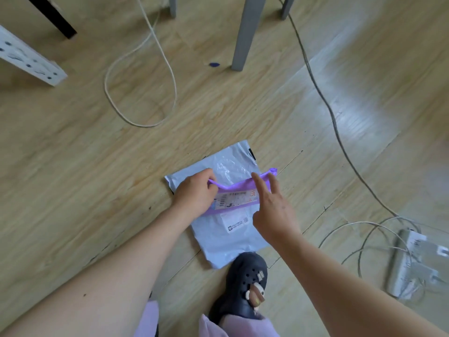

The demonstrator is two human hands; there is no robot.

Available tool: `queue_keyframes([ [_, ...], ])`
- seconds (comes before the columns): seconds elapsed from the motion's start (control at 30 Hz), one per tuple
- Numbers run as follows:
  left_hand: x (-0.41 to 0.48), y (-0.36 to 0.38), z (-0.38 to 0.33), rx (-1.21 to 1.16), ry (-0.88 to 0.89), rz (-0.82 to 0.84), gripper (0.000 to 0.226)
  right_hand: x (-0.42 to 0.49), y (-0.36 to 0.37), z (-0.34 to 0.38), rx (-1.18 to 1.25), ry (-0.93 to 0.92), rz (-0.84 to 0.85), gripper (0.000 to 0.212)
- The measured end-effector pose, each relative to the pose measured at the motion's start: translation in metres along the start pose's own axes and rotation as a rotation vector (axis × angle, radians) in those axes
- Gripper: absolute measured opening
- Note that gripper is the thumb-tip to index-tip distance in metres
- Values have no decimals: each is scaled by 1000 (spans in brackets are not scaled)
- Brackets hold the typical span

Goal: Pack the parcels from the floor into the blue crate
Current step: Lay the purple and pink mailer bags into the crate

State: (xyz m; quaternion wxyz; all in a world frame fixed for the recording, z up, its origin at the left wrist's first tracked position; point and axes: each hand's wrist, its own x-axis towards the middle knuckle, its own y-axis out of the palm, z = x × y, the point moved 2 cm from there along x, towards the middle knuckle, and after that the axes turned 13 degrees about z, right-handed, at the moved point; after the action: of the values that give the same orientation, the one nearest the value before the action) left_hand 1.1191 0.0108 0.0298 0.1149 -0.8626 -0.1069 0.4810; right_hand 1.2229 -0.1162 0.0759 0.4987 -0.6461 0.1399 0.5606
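Note:
A small purple parcel (pixel 239 198) with a shipping label lies across a larger white plastic mailer (pixel 226 239) on the wooden floor. My left hand (pixel 195 193) grips the purple parcel's left end, fingers curled round its edge. My right hand (pixel 272 205) hovers over the parcel's right end with fingers spread and straight; whether it touches is unclear. The blue crate is not in view.
My foot in a dark clog (pixel 245 285) stands just below the white mailer. A white cable (pixel 170 76) loops on the floor at the back, a grey cable (pixel 340 127) runs right. A power strip (pixel 410 261) lies at right, grey furniture legs (pixel 245 35) behind.

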Motion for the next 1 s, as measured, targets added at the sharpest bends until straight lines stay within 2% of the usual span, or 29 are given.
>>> queue_keyframes([
  [0.07,-26,-15,-17,34,41,-2,15,-17,-12,10,-34,0,9,85],
  [0.13,-58,-37,-33,97,66,-13,11,-39,-27,25,-47,-11,3,76],
  [0.27,-119,-73,-55,147,97,-59,11,-80,-52,50,-95,-49,-58,24],
  [0.33,-147,-90,-59,79,108,-138,15,-97,-62,63,-41,-64,-80,14],
  [0.47,-207,-128,-44,-240,34,-417,59,-139,-80,99,94,-110,-128,14],
  [0.57,-252,-146,-19,-585,-165,-446,70,-171,-85,137,215,-162,-69,27],
  [0.63,-281,-153,-2,-845,-230,-381,54,-189,-82,166,289,-205,-32,29],
  [0.7,-308,-163,16,-994,-187,-324,19,-205,-76,197,360,-222,0,27],
  [0.8,-344,-176,55,-1077,-171,-309,18,-230,-65,245,421,-229,44,25],
  [0.9,-392,-198,101,-1159,-200,-413,35,-263,-48,297,402,-284,83,24],
  [1.0,-437,-219,147,-1155,-179,-471,26,-292,-25,348,366,-324,111,18],
])
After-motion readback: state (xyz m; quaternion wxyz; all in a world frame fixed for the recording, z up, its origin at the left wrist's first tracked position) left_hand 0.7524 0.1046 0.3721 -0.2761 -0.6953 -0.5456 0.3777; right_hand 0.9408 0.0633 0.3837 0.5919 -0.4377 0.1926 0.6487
